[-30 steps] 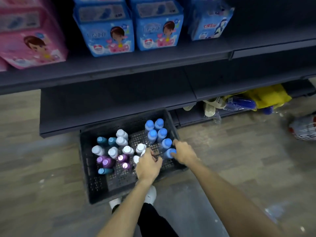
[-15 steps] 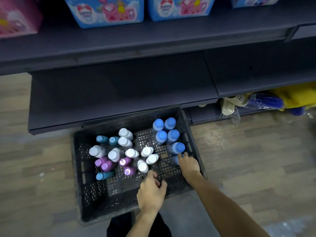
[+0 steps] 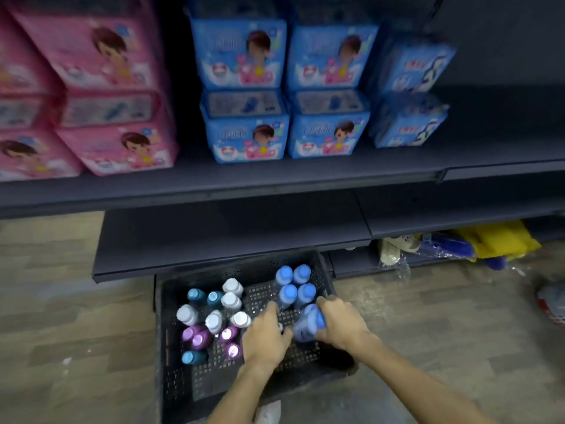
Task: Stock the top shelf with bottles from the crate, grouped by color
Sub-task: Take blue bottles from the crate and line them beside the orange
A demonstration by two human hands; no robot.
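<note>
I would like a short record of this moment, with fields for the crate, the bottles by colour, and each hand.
crate: black crate on the floor, below the shelf
blue-capped bottles: four upright, one more tilted in the right hand
other bottles: white, purple and teal caps, at the left
right hand: grips the tilted blue bottle
left hand: curled in the crate; what it holds is hidden

floor [image 3: 61, 316]: crate [image 3: 171, 377] | shelf [image 3: 275, 175]: pink packs [image 3: 116, 148], blue packs [image 3: 247, 139]
</note>
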